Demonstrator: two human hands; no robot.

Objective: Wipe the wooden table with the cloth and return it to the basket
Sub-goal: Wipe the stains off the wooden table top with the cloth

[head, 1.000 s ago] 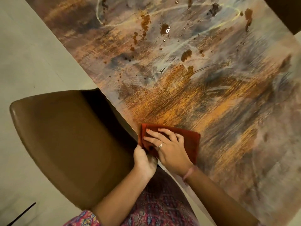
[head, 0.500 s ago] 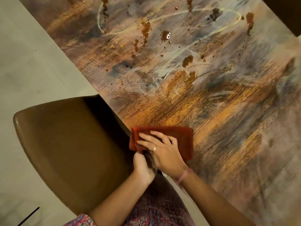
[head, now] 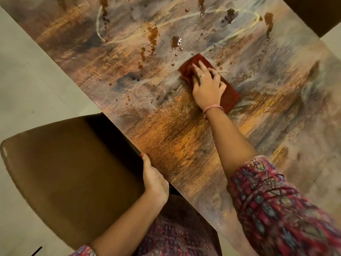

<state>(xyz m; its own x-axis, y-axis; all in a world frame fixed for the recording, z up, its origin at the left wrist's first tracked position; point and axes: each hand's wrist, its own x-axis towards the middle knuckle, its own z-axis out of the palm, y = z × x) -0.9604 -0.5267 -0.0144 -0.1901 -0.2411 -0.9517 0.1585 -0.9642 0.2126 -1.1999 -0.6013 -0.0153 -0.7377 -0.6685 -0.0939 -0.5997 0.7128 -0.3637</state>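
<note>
Right hand (head: pixel 207 85) pressed flat, fingers spread, on the red cloth (head: pixel 229 97) mid-worktop (head: pixel 184 145); brown spills (head: pixel 176 41) just beyond. Left hand (head: pixel 154 179) grips the worktop's edge beside a brown chair (head: pixel 70 178).

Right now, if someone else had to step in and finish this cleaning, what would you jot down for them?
Right hand: flat on the red cloth, pressing it mid-table.
Left hand: gripping the near edge of the wooden table, beside the brown chair.
Done: hard to judge; the near strip shows no spots.
Left: brown splashes beyond the cloth need wiping; then return the cloth to the basket, which is not in view.
</note>
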